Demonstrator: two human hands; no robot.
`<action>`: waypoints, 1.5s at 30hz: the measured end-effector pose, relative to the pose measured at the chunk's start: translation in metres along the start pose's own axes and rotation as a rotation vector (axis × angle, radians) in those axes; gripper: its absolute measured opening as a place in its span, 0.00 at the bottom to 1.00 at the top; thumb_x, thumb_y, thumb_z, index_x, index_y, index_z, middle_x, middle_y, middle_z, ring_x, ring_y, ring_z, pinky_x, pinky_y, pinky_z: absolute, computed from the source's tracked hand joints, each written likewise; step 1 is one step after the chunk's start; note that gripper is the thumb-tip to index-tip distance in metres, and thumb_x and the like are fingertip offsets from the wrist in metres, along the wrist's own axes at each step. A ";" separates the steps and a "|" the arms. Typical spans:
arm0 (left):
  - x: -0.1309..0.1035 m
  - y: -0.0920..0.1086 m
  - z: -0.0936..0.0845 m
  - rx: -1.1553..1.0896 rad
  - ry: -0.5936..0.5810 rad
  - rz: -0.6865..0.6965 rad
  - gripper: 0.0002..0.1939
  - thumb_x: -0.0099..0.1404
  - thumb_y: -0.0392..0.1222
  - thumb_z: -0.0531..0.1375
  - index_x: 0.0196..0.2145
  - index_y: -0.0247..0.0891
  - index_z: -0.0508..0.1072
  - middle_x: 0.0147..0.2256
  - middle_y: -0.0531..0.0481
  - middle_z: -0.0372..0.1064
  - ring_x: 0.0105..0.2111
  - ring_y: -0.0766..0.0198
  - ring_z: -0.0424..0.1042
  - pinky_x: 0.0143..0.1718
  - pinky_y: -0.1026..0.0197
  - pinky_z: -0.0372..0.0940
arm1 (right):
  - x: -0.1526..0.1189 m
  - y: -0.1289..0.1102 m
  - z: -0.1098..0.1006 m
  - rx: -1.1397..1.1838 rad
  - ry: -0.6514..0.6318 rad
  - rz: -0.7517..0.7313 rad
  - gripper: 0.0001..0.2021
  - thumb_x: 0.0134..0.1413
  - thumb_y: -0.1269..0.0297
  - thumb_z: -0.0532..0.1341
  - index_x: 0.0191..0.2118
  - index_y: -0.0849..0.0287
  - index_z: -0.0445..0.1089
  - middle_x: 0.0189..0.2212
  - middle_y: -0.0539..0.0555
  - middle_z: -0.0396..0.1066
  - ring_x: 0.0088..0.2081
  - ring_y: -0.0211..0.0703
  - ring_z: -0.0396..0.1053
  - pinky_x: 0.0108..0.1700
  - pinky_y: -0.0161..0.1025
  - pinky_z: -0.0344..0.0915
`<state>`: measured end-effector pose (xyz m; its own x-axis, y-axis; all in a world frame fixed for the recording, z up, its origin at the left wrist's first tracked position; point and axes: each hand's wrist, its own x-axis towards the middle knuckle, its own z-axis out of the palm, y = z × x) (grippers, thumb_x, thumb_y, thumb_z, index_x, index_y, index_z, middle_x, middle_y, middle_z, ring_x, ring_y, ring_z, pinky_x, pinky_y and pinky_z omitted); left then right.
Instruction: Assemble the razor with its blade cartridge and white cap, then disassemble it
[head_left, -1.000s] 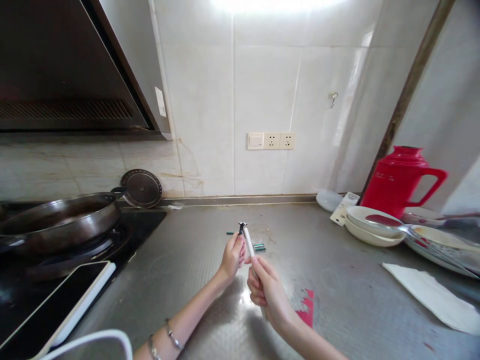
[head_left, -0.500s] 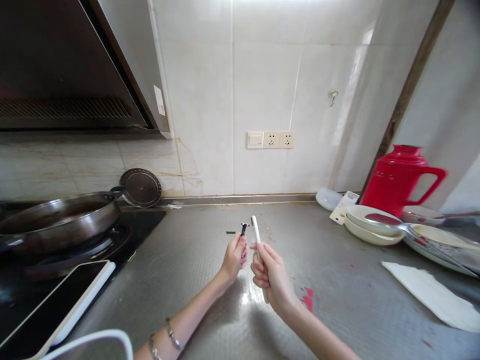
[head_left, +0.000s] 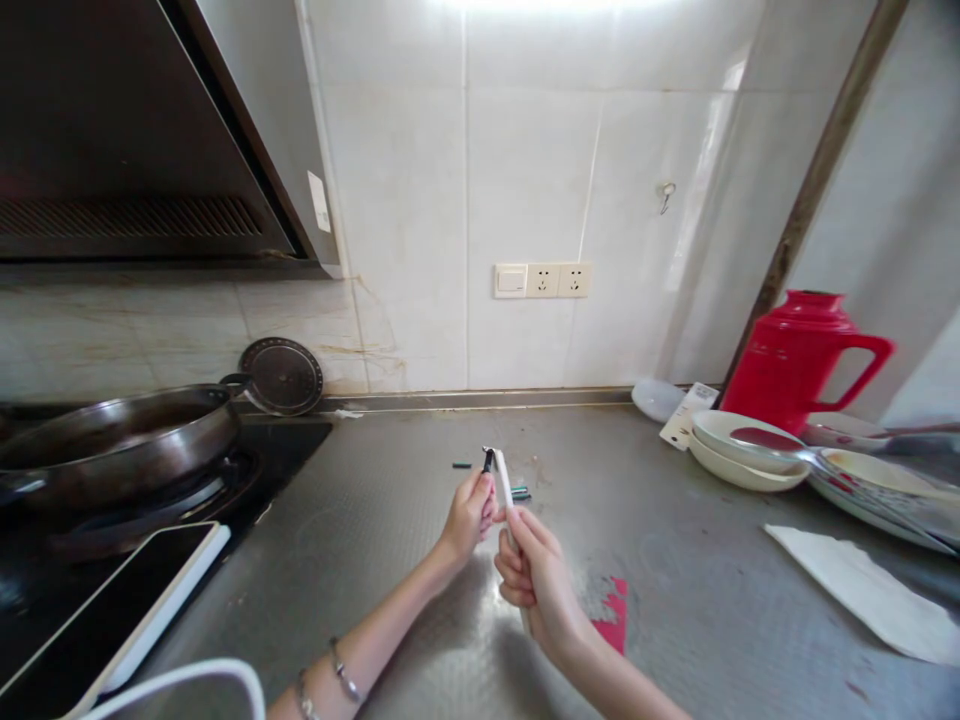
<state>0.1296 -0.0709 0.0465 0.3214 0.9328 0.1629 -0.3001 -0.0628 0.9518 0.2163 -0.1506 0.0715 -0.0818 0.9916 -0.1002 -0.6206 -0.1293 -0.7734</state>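
Note:
My left hand (head_left: 469, 515) is closed around a small black-handled item (head_left: 488, 462) with a shiny metal tip. Its exact kind is unclear. My right hand (head_left: 536, 575) grips a slim white stick-like object (head_left: 504, 480), its upper end leaning towards the metal tip. Whether the two touch, I cannot tell. Beyond my right fingers lie a few thin dark green and black pieces (head_left: 520, 493) on the grey metal counter (head_left: 360, 540). Another short dark green piece (head_left: 461, 465) rests to the left. A torn red scrap (head_left: 616, 615) lies beside my right wrist, partly covered.
On the left are a steel pan (head_left: 127, 430) on a black stove, a phone (head_left: 112, 620) and a white cable (head_left: 202, 667). Stacked dishes (head_left: 739, 470), a red thermos jug (head_left: 795, 360), a small card (head_left: 686, 415) and white paper (head_left: 862, 600) occupy the right side.
My right hand has shifted slightly down and left, bringing the white stick's upper end lower and beside the metal tip. More of the red scrap and the dark pieces now shows.

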 end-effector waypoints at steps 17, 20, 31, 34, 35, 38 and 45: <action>0.002 0.000 0.000 0.001 -0.015 -0.002 0.20 0.59 0.60 0.52 0.29 0.38 0.59 0.19 0.60 0.57 0.10 0.77 0.51 0.07 0.73 0.44 | 0.008 -0.012 -0.012 -0.065 -0.030 -0.081 0.18 0.44 0.48 0.63 0.32 0.58 0.62 0.13 0.39 0.48 0.13 0.24 0.37 0.13 0.25 0.33; 0.001 0.000 0.001 -0.002 -0.008 -0.025 0.21 0.58 0.60 0.53 0.30 0.37 0.60 0.18 0.60 0.55 0.10 0.77 0.47 0.08 0.73 0.39 | 0.012 -0.015 -0.008 -0.086 -0.038 -0.087 0.19 0.42 0.47 0.63 0.32 0.58 0.61 0.12 0.38 0.48 0.13 0.23 0.36 0.13 0.25 0.32; -0.001 0.007 0.004 -0.040 0.032 -0.007 0.20 0.57 0.57 0.55 0.34 0.35 0.64 0.16 0.61 0.51 0.11 0.76 0.45 0.09 0.72 0.39 | 0.011 -0.004 -0.007 -0.144 -0.040 -0.068 0.20 0.43 0.46 0.62 0.29 0.57 0.58 0.13 0.38 0.48 0.13 0.24 0.36 0.13 0.25 0.33; -0.002 0.005 0.005 -0.053 0.011 -0.021 0.20 0.57 0.57 0.55 0.34 0.36 0.63 0.17 0.61 0.51 0.11 0.77 0.45 0.09 0.72 0.39 | 0.011 -0.007 -0.005 -0.124 -0.026 -0.098 0.20 0.43 0.46 0.63 0.29 0.57 0.58 0.13 0.38 0.47 0.13 0.24 0.36 0.13 0.26 0.33; -0.002 0.005 0.006 -0.056 0.009 -0.014 0.19 0.57 0.57 0.55 0.33 0.36 0.63 0.17 0.61 0.51 0.11 0.77 0.45 0.09 0.72 0.39 | 0.011 -0.006 -0.005 -0.120 -0.029 -0.090 0.20 0.42 0.46 0.63 0.28 0.57 0.57 0.13 0.38 0.47 0.13 0.24 0.36 0.13 0.26 0.33; -0.002 0.005 0.005 -0.048 0.018 0.020 0.19 0.57 0.57 0.55 0.31 0.37 0.61 0.17 0.60 0.52 0.11 0.76 0.46 0.10 0.72 0.40 | 0.009 -0.001 -0.007 -0.116 -0.059 -0.049 0.20 0.44 0.46 0.62 0.27 0.57 0.57 0.13 0.39 0.48 0.13 0.24 0.37 0.13 0.26 0.33; 0.000 0.003 0.004 -0.006 0.014 0.008 0.21 0.57 0.59 0.54 0.34 0.36 0.63 0.17 0.60 0.53 0.11 0.77 0.47 0.09 0.72 0.40 | 0.011 -0.005 -0.007 -0.069 -0.029 -0.101 0.20 0.42 0.47 0.64 0.28 0.57 0.57 0.12 0.38 0.47 0.13 0.24 0.36 0.13 0.26 0.32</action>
<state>0.1324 -0.0726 0.0501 0.3061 0.9372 0.1671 -0.3079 -0.0687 0.9489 0.2234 -0.1386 0.0698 -0.0450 0.9990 -0.0020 -0.5721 -0.0274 -0.8197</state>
